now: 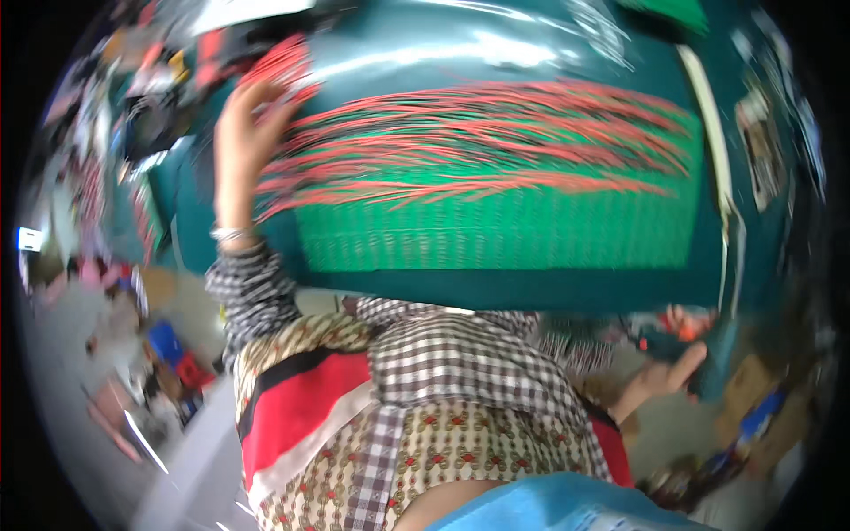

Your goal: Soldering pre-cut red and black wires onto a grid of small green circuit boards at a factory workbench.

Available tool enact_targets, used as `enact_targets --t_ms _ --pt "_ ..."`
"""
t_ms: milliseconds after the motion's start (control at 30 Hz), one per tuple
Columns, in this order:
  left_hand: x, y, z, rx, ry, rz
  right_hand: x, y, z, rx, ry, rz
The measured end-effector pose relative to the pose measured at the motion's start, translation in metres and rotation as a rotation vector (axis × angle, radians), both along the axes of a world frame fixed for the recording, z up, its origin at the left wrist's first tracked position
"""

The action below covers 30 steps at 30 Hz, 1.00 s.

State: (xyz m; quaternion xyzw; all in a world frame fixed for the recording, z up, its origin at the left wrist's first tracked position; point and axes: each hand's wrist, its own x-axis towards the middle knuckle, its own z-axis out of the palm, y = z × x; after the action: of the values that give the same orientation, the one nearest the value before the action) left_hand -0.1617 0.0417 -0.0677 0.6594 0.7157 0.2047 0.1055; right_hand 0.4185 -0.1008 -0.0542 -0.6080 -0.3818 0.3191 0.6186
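Observation:
At the upper left my left hand (246, 128) is closed round the end of a bundle of thin red wires (285, 64), with red showing between thumb and fingers. Beside it, rows of red and black wires (496, 133) lie lengthwise across a bright green ribbed mat (496, 234). My right hand (660, 380) is low at the right, off the table's near edge, with its thumb stretched out. It is next to a dark teal thing (714, 358), blurred, whose kind I cannot make out. Its other fingers are hidden.
The green mat lies on a dark teal table cover (496, 288). A long pale strip (707, 124) stands at the right, with a thin cord (725, 257) below it. Dark clutter (155, 119) fills the left side. A blue container (166, 341) is on the floor.

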Motion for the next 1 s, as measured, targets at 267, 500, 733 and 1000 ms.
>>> enact_targets --t_ms 267,500,733,1000 --pt "-0.007 0.021 0.001 -0.077 -0.108 -0.057 -0.023 0.037 0.030 0.121 -0.144 -0.044" --pt "-0.002 0.024 0.014 0.201 0.223 -0.180 -0.028 0.034 0.033 0.094 -0.149 -0.027" --pt "0.010 0.027 0.038 0.268 0.405 -0.059 -0.025 0.028 0.022 0.083 -0.092 -0.041" --pt "0.270 0.060 0.083 0.013 -0.398 -0.608 -0.023 0.029 0.021 0.033 -0.129 0.032"
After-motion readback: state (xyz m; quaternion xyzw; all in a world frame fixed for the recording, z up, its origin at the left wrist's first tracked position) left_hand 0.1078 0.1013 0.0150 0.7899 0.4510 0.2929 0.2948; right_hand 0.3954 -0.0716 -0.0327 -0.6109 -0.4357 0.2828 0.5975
